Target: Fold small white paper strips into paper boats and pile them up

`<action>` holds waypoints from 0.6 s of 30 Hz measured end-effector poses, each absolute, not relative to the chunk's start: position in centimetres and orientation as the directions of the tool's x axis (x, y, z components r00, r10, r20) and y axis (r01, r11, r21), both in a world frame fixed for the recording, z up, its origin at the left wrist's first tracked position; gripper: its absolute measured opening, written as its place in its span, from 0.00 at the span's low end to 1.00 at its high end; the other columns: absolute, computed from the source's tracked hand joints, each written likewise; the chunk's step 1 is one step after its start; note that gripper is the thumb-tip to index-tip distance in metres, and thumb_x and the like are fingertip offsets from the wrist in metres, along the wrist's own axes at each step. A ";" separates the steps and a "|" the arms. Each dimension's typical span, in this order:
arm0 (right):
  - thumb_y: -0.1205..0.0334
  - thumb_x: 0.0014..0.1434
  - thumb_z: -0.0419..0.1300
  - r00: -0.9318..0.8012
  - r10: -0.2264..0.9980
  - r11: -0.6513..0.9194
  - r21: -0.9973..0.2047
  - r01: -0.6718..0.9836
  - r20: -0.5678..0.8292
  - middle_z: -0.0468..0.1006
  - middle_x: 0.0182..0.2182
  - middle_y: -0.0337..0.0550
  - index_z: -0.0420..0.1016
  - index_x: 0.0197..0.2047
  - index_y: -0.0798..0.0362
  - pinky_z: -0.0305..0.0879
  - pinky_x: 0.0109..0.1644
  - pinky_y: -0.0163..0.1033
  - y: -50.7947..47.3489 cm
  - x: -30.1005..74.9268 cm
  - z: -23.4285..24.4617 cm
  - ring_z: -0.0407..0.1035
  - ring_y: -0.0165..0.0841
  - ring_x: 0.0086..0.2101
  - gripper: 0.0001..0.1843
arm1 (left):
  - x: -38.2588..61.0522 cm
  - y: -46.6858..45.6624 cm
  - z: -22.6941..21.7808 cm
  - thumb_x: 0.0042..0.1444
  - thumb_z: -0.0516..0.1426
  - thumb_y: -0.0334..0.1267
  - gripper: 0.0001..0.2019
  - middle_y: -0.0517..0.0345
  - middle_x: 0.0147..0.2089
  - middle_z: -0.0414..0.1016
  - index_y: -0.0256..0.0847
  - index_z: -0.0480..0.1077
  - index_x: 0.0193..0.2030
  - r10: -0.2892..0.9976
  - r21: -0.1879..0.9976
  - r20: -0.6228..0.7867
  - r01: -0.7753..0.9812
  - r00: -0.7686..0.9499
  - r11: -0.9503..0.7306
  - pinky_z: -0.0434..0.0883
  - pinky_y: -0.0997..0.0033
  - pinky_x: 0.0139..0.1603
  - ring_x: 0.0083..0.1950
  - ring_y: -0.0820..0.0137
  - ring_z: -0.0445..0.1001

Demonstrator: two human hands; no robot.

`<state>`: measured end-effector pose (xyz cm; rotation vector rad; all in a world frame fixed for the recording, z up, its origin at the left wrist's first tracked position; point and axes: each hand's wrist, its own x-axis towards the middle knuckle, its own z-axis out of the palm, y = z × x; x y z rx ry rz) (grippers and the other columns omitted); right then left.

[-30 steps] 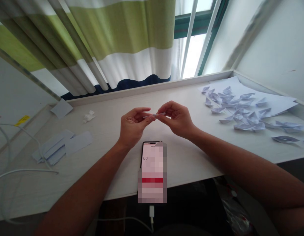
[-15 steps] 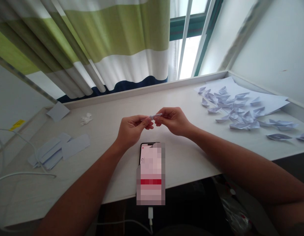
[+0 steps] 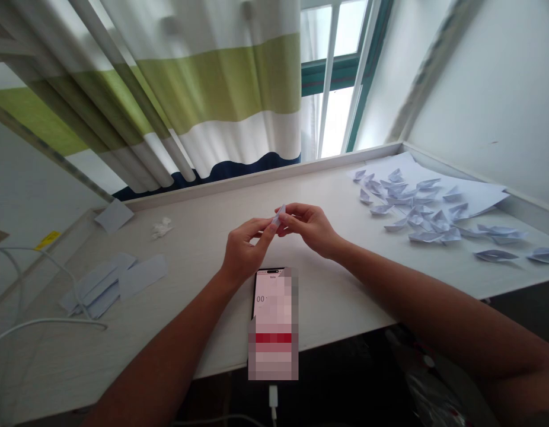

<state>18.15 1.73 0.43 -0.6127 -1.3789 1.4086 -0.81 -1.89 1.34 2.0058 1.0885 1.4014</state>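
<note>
Both my hands meet above the middle of the white table (image 3: 190, 255), pinching one small folded piece of white paper (image 3: 279, 214) between them. My left hand (image 3: 245, 249) grips it from below with thumb and fingers closed. My right hand (image 3: 309, 226) pinches its right side, fingers curled. The paper now stands nearly upright between the fingertips. A phone (image 3: 273, 314) lies on the table just below my hands, its screen lit.
Several folded paper boats (image 3: 412, 207) lie on white sheets (image 3: 479, 193) at the right. Cut paper strips (image 3: 109, 281) and a crumpled scrap (image 3: 161, 228) sit at the left, with white cables (image 3: 43, 323). A striped curtain (image 3: 190, 101) and window (image 3: 341, 89) stand behind.
My hands have drawn closer together and the folded paper has turned from lying flat to nearly upright. The view has shifted slightly.
</note>
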 end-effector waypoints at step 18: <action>0.51 0.68 0.67 -0.492 0.814 0.266 -0.951 -0.158 0.309 0.85 0.32 0.42 0.87 0.42 0.53 0.79 0.42 0.42 1.4 18.8 0.6 0.79 0.32 0.32 0.14 | -1.4 -1.5 1.2 0.63 0.68 0.45 0.12 0.49 0.40 0.89 0.39 0.85 0.45 0.921 0.923 0.339 0.122 0.193 -0.366 0.84 0.64 0.35 0.32 0.66 0.85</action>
